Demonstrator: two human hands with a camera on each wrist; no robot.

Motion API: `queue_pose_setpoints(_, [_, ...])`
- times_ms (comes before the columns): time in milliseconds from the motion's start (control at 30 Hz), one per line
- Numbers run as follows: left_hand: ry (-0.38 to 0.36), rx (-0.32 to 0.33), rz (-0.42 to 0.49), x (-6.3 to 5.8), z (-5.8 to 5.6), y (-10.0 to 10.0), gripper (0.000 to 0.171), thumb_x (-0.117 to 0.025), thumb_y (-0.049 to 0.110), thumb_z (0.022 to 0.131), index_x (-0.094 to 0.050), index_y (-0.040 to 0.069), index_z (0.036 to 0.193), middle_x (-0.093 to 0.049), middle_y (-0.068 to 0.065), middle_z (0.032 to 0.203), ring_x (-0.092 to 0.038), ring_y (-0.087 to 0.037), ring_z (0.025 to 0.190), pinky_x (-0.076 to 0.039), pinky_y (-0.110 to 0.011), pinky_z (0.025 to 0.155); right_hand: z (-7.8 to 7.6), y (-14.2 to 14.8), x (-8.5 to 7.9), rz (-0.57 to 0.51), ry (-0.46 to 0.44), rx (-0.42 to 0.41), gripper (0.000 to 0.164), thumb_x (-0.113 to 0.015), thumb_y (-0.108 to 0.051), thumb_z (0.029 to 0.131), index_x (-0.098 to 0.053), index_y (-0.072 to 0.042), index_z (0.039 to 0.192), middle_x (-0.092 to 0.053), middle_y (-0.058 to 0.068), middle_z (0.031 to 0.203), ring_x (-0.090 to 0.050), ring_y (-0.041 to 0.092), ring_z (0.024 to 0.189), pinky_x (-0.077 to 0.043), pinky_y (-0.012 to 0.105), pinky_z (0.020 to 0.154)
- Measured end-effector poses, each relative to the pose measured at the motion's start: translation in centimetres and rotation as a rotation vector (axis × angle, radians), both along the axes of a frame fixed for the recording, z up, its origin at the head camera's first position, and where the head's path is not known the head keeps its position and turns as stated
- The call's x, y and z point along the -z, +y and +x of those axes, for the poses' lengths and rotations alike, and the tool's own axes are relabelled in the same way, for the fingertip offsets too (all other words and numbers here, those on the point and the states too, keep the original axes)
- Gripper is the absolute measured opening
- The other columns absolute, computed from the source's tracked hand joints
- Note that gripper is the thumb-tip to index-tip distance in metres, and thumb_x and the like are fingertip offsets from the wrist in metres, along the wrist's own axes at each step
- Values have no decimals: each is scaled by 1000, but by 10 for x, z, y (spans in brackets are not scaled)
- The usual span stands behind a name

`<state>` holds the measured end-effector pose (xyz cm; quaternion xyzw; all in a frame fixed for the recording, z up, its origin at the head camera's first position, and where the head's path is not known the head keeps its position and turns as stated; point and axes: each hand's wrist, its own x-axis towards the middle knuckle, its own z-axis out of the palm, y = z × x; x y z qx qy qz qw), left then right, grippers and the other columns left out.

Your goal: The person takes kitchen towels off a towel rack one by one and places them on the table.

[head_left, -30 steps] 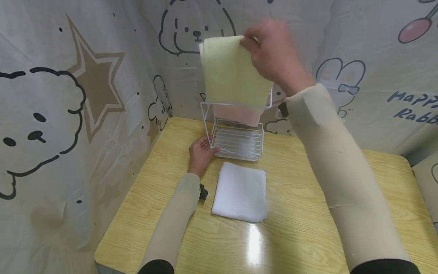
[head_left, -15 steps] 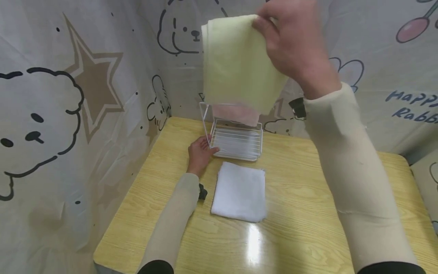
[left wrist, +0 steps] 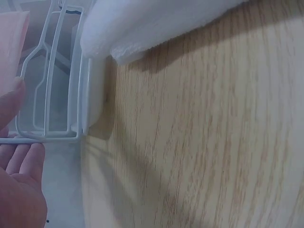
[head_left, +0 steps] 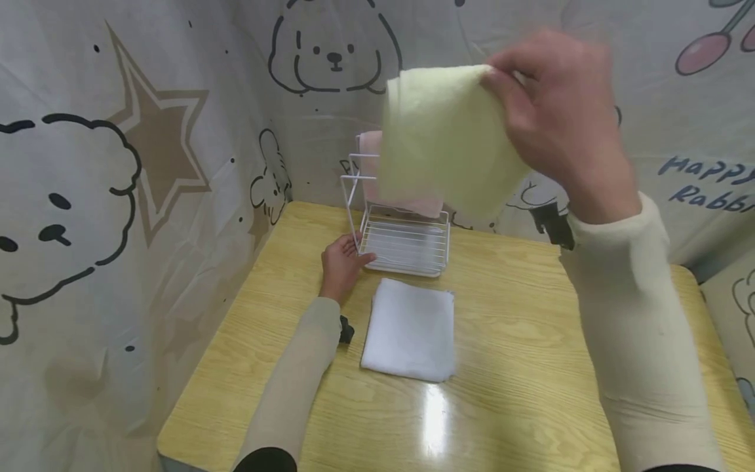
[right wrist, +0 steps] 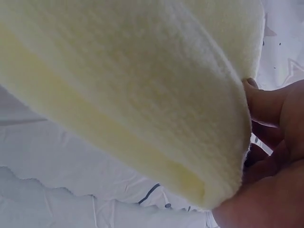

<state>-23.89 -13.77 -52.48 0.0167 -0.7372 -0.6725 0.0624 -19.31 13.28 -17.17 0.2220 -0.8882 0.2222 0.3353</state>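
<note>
A folded pale yellow towel [head_left: 442, 131] hangs in the air, its top corner pinched between the thumb and fingers of my right hand [head_left: 569, 118]. In the right wrist view the towel [right wrist: 156, 95] fills much of the picture, its fold beside the hand [right wrist: 282, 156]. My left hand [head_left: 341, 267] holds the lower left side of a white wire rack [head_left: 407, 273]; in the left wrist view thumb and fingers lie on either side of its wire [left wrist: 28, 140]. A pink towel [head_left: 407, 204] hangs on the rack, partly hidden by the yellow one.
A folded white towel [head_left: 409, 331] lies on the wooden table [head_left: 519, 367] in front of the rack. A printed curtain [head_left: 194, 275] with cartoon animals surrounds the table at the left and back.
My right hand has lifted the yellow towel off the top of the rack, then brought it rightward and somewhat lower. The pink towel's upper part has come into view. My left hand stays on the rack.
</note>
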Motion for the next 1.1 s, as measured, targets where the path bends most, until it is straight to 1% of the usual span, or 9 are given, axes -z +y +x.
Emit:
queue_pose_setpoints(133, [3,-3,19,0,0,1,55,-84,-5,77,-61,-10,127,-61,-24,133,-58,-33,126,-50,-26,104,10,8,11,-5,29,-40,21,-66,-15,99,-77,3,100,-72,19,91,-57,25,74,-32,20,63])
queue_pose_setpoints(200, [2,-5,24,-1,0,1,55,-84,-7,77,-61,-11,127,-61,-24,133,-57,-33,126,-51,-27,104,14,12,17,-6,65,-72,18,-69,-12,97,-77,4,97,-72,20,88,-57,26,71,-30,21,62])
queue_pose_setpoints(300, [-1,-9,25,-2,1,1,55,-84,-7,77,-61,-11,127,-60,-23,134,-57,-34,127,-50,-26,104,20,18,27,-11,78,-90,15,-71,-9,95,-76,5,95,-72,21,86,-58,28,69,-33,23,62])
queue_pose_setpoints(467, [5,-4,25,-2,0,1,55,-84,-6,78,-60,-11,128,-60,-23,135,-56,-36,128,-50,-27,105,29,29,46,-1,27,-56,15,-72,-9,94,-76,5,96,-71,20,85,-60,31,70,-37,29,60])
queue_pose_setpoints(633, [10,1,22,-2,1,1,55,-83,-6,79,-60,-10,129,-60,-23,135,-56,-34,127,-49,-27,105,34,41,64,18,-14,-39,15,-72,-9,94,-76,5,97,-71,20,88,-62,33,74,-39,35,58])
queue_pose_setpoints(800, [3,-1,17,-3,2,1,55,-83,-4,79,-61,-9,128,-60,-21,135,-57,-33,127,-50,-25,104,36,51,84,19,-36,-34,12,-73,-7,92,-76,5,95,-71,20,88,-65,34,74,-40,36,55])
queue_pose_setpoints(967, [-4,11,19,-2,2,0,55,-83,-4,79,-61,-9,129,-59,-24,135,-55,-35,128,-49,-23,104,37,64,106,11,-67,-47,9,-75,-4,90,-76,4,93,-72,20,87,-65,33,72,-38,31,55])
queue_pose_setpoints(1033, [-8,11,21,-1,2,0,55,-83,-4,79,-61,-8,129,-59,-24,135,-55,-35,129,-49,-22,104,37,69,115,10,-85,-51,8,-75,-3,89,-76,4,93,-72,20,88,-66,34,73,-40,31,56])
queue_pose_setpoints(1100, [-10,10,20,-1,2,0,55,-84,-3,78,-61,-8,129,-59,-24,135,-55,-35,129,-49,-22,104,37,73,125,14,-108,-53,8,-75,-2,89,-75,4,93,-72,20,88,-66,34,72,-44,35,56])
